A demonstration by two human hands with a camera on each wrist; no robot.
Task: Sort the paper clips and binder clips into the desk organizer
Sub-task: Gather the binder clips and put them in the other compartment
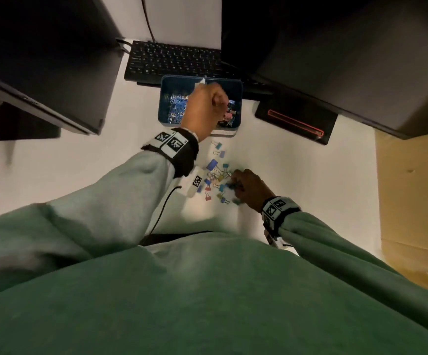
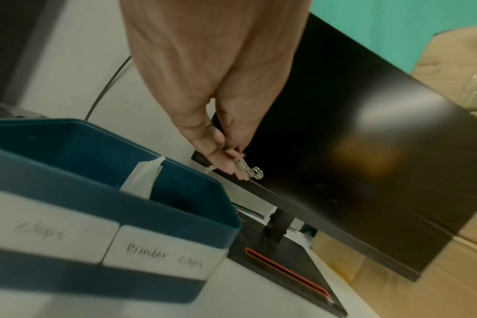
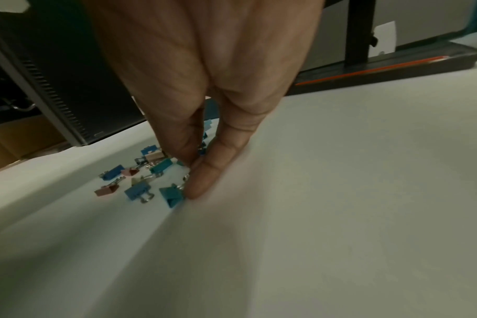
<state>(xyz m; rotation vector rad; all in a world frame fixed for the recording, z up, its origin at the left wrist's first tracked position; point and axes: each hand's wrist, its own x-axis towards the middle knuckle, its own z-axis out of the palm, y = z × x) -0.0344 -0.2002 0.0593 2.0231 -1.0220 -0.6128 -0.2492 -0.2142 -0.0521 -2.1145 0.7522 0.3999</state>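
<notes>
A blue desk organizer [image 1: 239, 98] [image 2: 95, 204] stands at the back of the white desk. Its left compartment holds blue paper clips [image 1: 177, 106] and its right one coloured binder clips [image 1: 229, 116]. My left hand [image 1: 220, 98] [image 2: 229, 159] hovers over the right compartment and pinches a small clip [image 2: 249, 171]; only its silver wire loops show. Loose binder clips [image 1: 216, 175] [image 3: 139, 178] lie scattered nearer to me. My right hand [image 1: 233, 184] [image 3: 195, 170] is down in that pile, fingertips pinched round a small blue binder clip [image 3: 202, 150] that is mostly hidden.
A black keyboard [image 1: 174, 60] lies behind the organizer. Dark monitors [image 1: 41, 60] [image 1: 348, 60] overhang both sides. A monitor base with a red stripe [image 1: 294, 121] [image 2: 281, 264] sits right of the organizer. A white tagged device [image 1: 196, 181] with a cable lies left of the pile.
</notes>
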